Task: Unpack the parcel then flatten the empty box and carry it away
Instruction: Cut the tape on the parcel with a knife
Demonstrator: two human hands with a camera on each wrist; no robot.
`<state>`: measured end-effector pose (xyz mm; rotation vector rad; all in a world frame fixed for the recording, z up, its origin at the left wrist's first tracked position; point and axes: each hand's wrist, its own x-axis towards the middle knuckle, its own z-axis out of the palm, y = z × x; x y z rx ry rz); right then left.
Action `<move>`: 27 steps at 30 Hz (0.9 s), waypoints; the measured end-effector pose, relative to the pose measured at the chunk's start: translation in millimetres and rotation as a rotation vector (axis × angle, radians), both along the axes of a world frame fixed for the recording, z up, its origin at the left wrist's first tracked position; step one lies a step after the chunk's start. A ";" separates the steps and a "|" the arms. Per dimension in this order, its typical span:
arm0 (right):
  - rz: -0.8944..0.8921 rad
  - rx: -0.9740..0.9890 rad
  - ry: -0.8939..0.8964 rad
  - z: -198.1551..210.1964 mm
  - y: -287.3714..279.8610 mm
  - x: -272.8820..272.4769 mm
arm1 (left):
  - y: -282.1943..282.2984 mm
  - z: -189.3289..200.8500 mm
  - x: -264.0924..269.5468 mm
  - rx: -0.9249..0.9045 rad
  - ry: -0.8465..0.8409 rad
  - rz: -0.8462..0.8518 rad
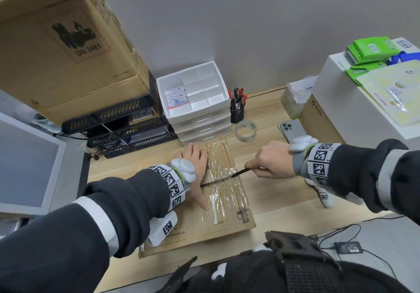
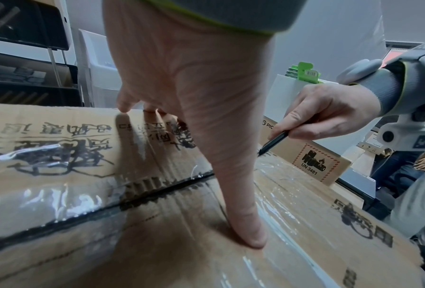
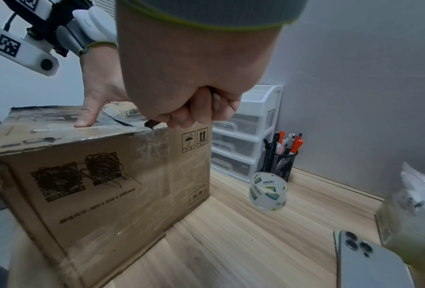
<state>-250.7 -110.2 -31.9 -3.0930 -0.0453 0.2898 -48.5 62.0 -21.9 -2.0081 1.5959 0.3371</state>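
Note:
A brown cardboard parcel point(image 1: 222, 204) point(image 2: 83, 155) point(image 3: 103, 175), taped shut with clear tape, stands on the wooden desk. My left hand point(image 1: 197, 174) point(image 2: 206, 117) point(image 3: 95, 97) lies flat on its top with fingers straight, thumb pressing the near flap. My right hand point(image 1: 268, 163) point(image 2: 329, 117) point(image 3: 189, 87) grips a thin dark pen-like cutter point(image 1: 241, 171) point(image 2: 273, 144) point(image 3: 150, 123). Its tip sits at the right end of the centre seam point(image 1: 216, 181), where the tape is split and a dark gap shows.
Behind the parcel stand a white drawer unit point(image 1: 195, 101), a black pen cup point(image 1: 237, 110) and a tape roll point(image 1: 246, 131) point(image 3: 268, 193). A phone point(image 1: 292, 130) point(image 3: 369, 261) lies to the right by stacked boxes point(image 1: 354, 101). A large carton point(image 1: 63, 49) sits on black trays at left.

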 end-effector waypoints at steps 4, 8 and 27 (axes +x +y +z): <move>-0.016 0.007 -0.016 5.7 -6.1 -7.2 | 0.4 2.0 0.7 0.009 0.020 0.012; -0.062 0.034 -0.055 10.9 -13.5 -21.3 | 1.6 4.9 0.3 -0.012 0.012 0.003; -0.916 1.132 0.305 -27.6 17.0 -10.4 | -39.5 18.0 -7.2 -0.083 0.190 0.061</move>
